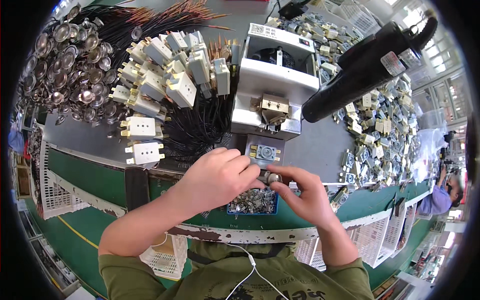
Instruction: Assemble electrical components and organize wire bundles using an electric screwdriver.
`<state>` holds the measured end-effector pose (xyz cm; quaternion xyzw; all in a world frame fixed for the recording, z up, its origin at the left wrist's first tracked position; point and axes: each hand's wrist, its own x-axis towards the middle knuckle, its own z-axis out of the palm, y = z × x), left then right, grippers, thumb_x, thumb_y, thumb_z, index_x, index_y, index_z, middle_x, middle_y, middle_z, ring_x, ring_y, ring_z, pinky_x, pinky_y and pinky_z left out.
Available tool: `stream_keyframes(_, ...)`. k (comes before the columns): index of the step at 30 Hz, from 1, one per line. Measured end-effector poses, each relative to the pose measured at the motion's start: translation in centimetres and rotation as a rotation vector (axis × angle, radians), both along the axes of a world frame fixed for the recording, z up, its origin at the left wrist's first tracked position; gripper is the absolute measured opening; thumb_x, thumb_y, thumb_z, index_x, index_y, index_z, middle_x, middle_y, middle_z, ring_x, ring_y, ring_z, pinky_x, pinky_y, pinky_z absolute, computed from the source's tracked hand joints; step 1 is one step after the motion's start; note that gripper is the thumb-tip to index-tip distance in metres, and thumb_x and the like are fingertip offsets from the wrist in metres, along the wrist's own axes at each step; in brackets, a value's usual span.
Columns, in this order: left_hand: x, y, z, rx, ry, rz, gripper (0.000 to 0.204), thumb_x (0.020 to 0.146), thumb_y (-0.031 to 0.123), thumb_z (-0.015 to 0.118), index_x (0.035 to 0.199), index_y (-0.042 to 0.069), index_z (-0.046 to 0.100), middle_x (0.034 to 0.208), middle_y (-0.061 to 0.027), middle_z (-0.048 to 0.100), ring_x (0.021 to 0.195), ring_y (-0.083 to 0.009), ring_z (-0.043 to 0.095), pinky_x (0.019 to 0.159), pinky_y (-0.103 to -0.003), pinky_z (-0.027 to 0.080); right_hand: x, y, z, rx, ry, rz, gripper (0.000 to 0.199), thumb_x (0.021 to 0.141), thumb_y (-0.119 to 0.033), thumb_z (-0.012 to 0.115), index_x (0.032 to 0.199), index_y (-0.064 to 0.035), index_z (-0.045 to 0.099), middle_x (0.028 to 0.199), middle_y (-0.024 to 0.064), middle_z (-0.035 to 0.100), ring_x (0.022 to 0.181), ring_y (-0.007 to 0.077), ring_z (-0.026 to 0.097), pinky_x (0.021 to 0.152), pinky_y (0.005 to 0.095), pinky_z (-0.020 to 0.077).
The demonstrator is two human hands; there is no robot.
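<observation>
Over the near edge of the bench, my two hands meet at a small round metal cap (273,178). My right hand (306,194) pinches it between thumb and forefinger. Close against its other side, my left hand (222,172) has its fingers pressed together; what they grip is hidden. Just beyond the fingertips, a small grey housing with brass terminals (266,152) lies on a metal plate in front of the bench machine (275,100). A blue tray (252,213) of tiny metal pieces is below my hands.
Metal caps (70,65) are heaped at far left, beside white-and-grey terminal blocks (155,82) and black wires (197,125). A black cylinder (360,70) slants over the machine's right side. Loose housings (372,135) cover the right. White crates (375,240) stand below; another person (440,197) is at far right.
</observation>
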<state>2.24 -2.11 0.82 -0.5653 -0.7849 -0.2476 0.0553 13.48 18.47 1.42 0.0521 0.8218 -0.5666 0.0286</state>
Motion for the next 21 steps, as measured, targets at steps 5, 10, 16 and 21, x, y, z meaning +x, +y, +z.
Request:
stream_keyframes(5,-0.2,0.3,-0.6,-0.021,0.057,-0.050,0.031,0.081,0.034,0.075,0.077,0.010,0.055,0.072,-0.0017,0.050,0.069,-0.0189,0.054,0.067,-0.033,0.045,-2.1,1.4,0.8,0.073,0.009,0.308,0.030,0.091,-0.009,0.070,0.120,-0.0017,0.068,0.109,0.0170,0.071,0.081,0.0292,0.068,0.077,0.0375,0.0544)
stream_keyframes(10,-0.4,0.0,0.2,-0.086,-0.056,-0.086,0.025,0.084,0.033,0.073,0.090,0.011,0.064,0.071,-0.0005,0.049,0.068,-0.0176,0.054,0.066,-0.033,0.044,-1.9,2.1,0.9,0.065,-0.029,0.340,0.031,0.087,-0.004,0.073,0.117,-0.0008,0.069,0.102,0.0154,0.073,0.086,0.0278,0.068,0.081,0.0358,0.0541)
stream_keyframes(16,0.1,-0.4,0.6,-0.145,-0.192,-0.179,0.039,0.084,0.029,0.074,0.122,0.021,0.069,0.073,0.0001,0.056,0.072,-0.0172,0.060,0.070,-0.033,0.046,-1.2,1.6,-2.5,0.663,0.325,0.085,0.066,0.077,-0.004,0.078,0.139,-0.0063,0.054,0.121,0.0162,0.060,0.105,0.0353,0.062,0.088,0.0419,0.0526)
stream_keyframes(21,-2.0,0.3,1.8,-0.045,-0.292,-0.048,0.037,0.084,0.027,0.074,0.119,0.014,0.068,0.087,-0.0055,0.065,0.076,-0.0255,0.065,0.069,-0.038,0.051,-1.4,1.4,-2.1,0.621,0.303,0.089,0.066,0.077,0.000,0.076,0.139,-0.0051,0.054,0.123,0.0181,0.060,0.103,0.0343,0.063,0.089,0.0408,0.0528)
